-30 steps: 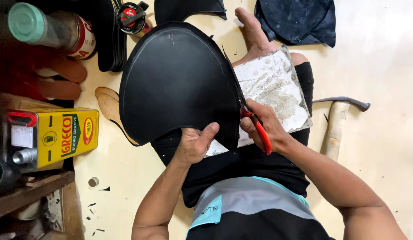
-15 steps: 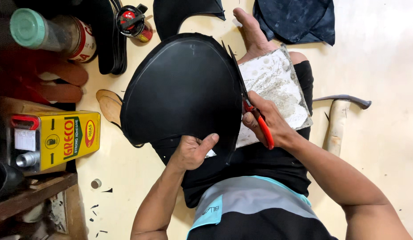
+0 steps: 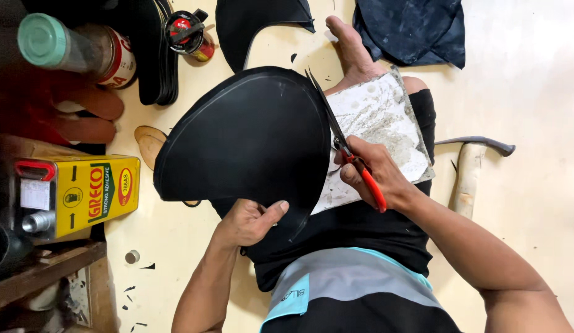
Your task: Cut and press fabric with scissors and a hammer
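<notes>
The left hand (image 3: 247, 222) pinches the near edge of the black sheet (image 3: 244, 139), holding it raised over the lap so its right edge meets the scissors (image 3: 342, 145). The right hand (image 3: 376, 172) is clenched on the red handles; blades lie along that edge. The stone slab (image 3: 386, 123) rests on the leg. The sheet hides the left fingertips and the thigh beneath.

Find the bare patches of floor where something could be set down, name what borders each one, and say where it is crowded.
Widest bare floor: right of the hammer, below the dark blue cloth. A smaller patch: between the yellow tin and the left hand, with small scraps. Crowded: the top left, with the jar, soles and small can, and the centre, under the black sheet.
</notes>
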